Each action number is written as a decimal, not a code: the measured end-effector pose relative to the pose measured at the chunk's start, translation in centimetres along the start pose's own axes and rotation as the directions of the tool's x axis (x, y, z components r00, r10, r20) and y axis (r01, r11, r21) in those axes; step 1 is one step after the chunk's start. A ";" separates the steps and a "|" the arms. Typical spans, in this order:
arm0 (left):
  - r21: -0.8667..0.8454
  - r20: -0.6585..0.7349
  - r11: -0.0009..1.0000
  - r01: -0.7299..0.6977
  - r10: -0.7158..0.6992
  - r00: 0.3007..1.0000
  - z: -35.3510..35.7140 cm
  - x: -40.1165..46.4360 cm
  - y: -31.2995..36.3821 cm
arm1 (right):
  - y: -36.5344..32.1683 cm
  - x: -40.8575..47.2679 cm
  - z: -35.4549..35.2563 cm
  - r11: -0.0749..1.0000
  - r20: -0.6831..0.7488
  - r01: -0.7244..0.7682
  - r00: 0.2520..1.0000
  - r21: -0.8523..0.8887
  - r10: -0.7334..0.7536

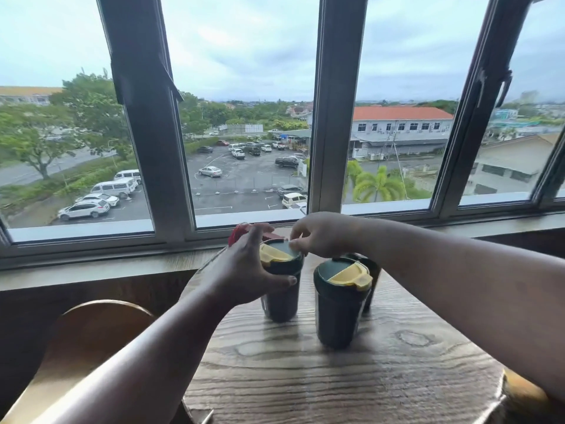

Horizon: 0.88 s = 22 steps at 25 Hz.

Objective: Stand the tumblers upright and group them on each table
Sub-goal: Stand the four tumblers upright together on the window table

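Both hands' grip round upright tumbler (282, 289)

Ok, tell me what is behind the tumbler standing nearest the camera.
Behind the near tumbler stands another dark tumbler, mostly covered: only its rim and right side show. The right hand reaches past it. Its lid and base cannot be seen.

Your wooden table (321, 371) fills the lower middle of the frame; on it stand two upright dark tumblers, one (282, 301) at centre, another (337, 313) just right; a third (371, 289) stands behind.
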<state>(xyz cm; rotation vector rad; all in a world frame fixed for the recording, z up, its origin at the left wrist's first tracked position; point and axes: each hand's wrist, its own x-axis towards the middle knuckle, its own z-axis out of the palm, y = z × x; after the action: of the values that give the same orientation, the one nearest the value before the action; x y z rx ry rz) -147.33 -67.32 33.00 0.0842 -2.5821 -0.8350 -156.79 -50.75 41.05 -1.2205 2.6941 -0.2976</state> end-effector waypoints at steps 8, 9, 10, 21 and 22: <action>0.056 0.047 0.998 -0.002 -0.001 0.999 1.6 0.9 1.4 | 3.3 0.2 -0.1 0.996 0.039 0.033 0.999 0.085 -0.037; 0.067 0.044 0.998 -0.002 -0.001 0.999 1.7 0.8 1.5 | 3.6 0.5 -0.1 0.994 0.045 0.055 0.997 0.093 -0.059; 0.074 0.036 0.997 -0.002 0.000 0.999 1.6 0.6 1.8 | 3.9 0.7 -0.1 0.991 0.051 0.080 0.995 0.105 -0.085; 0.006 0.138 0.970 0.244 -0.243 0.960 -1.2 0.0 4.5 | 7.3 4.9 -1.4 0.928 0.103 0.330 0.931 0.170 -0.350; -0.006 0.093 0.964 0.267 -0.266 0.960 -1.5 0.0 4.5 | 7.6 5.4 -1.7 0.924 0.084 0.340 0.930 0.176 -0.358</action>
<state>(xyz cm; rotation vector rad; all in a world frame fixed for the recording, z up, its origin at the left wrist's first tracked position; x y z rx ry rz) -146.42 -64.48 36.68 0.4057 -2.6857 -0.9779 -166.14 -49.73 40.46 -1.6106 2.2949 -0.4628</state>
